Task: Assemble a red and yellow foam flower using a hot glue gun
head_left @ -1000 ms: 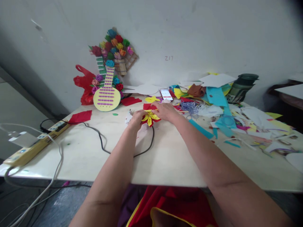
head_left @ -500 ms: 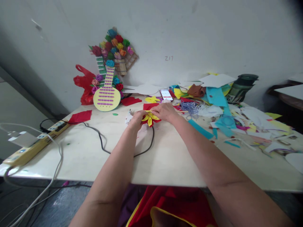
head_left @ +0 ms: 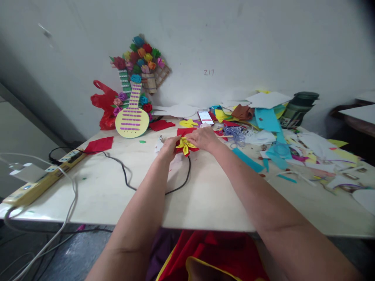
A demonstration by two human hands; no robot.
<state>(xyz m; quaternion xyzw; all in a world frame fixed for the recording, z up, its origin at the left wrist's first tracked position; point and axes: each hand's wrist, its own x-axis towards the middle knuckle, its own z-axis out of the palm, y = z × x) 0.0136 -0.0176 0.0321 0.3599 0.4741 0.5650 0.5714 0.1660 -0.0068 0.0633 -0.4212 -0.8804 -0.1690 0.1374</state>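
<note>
My left hand point(head_left: 169, 148) grips the left edge of a red and yellow layered craft flower point(head_left: 185, 146), its pointed yellow petals uppermost. From the right, my right hand point(head_left: 204, 139) is closed with its fingertips at the flower's upper edge. A thin wooden stick point(head_left: 227, 136) runs through the right hand and pokes out on its right side. Just behind the fingers lies a red sheet point(head_left: 186, 131), partly hidden by them. Something white and crumpled point(head_left: 158, 145) is beside my left hand.
Left are a power strip point(head_left: 47, 175) with cables, a red piece point(head_left: 99, 145) and a guitar-shaped craft point(head_left: 132, 123). A phone point(head_left: 206, 118), yellow cutouts point(head_left: 189, 123) and tangled string point(head_left: 234, 134) lie behind; paper scraps point(head_left: 316, 156) and a dark bottle point(head_left: 300, 110) are right.
The flower has tilted slightly between my hands, and its yellow petals show more plainly. Both hands have hardly moved.
</note>
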